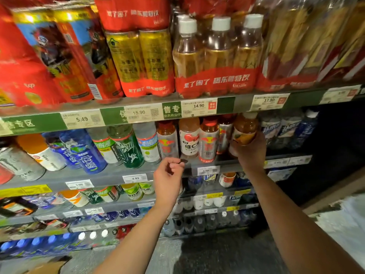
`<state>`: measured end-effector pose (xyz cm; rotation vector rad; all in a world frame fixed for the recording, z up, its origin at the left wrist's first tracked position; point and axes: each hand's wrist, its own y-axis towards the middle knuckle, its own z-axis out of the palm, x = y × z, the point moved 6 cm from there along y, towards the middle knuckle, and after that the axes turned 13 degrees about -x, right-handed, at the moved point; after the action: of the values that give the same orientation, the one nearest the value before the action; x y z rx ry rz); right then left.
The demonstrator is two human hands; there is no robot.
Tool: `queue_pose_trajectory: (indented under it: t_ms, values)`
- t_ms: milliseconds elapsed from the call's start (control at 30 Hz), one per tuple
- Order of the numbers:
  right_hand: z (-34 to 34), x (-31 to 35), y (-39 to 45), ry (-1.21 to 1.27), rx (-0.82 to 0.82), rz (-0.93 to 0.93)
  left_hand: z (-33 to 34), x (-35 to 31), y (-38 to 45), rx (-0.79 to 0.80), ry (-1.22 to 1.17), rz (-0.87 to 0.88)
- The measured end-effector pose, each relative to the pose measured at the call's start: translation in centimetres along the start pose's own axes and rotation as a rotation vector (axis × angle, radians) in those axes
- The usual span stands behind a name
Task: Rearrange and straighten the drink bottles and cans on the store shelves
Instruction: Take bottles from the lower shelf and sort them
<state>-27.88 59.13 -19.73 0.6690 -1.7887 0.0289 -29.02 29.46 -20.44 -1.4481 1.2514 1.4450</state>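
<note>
2 bare forearms, no sleeves in sight up to the lower frame edge. Nothing worn on either wrist: no watch, no band, no bracelet. No gloves on the left hand [167, 175] or the right hand [249, 153]; no rings visible on the fingers that show. Slim build, with smooth forearms and short fingernails on the left hand's curled fingers [173, 165].

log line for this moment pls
right hand: grips orange drink bottle at second shelf | left hand: holds nothing, fingers loosely curled | bottle row: not yet straightened
</note>
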Motion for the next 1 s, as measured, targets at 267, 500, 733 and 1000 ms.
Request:
queue_pose_trajectory:
  t_ms: [267,500,733,1000]
  values:
    - [-2.4,-0.9,-2.3,0.108,-0.013,0.022,-0.9,1.2,-1.0,-0.024,-0.002,-0.097]
    - [-4.6,-0.7,-4.6,0.28,0.083,0.067,-3.5,2.7,-2.7,-0.112,-0.009,-0.155]
    - [-4.9,-3.8,-10.8,0.369,0.289,0.128,-4.7,6.7,-6.2,-0.142,0.052,-0.236]
    - [-3.6,-8.7,-17.9,0.079,0.309,0.103,-4.0,12.2,-6.2,-0.11,0.074,-0.273]
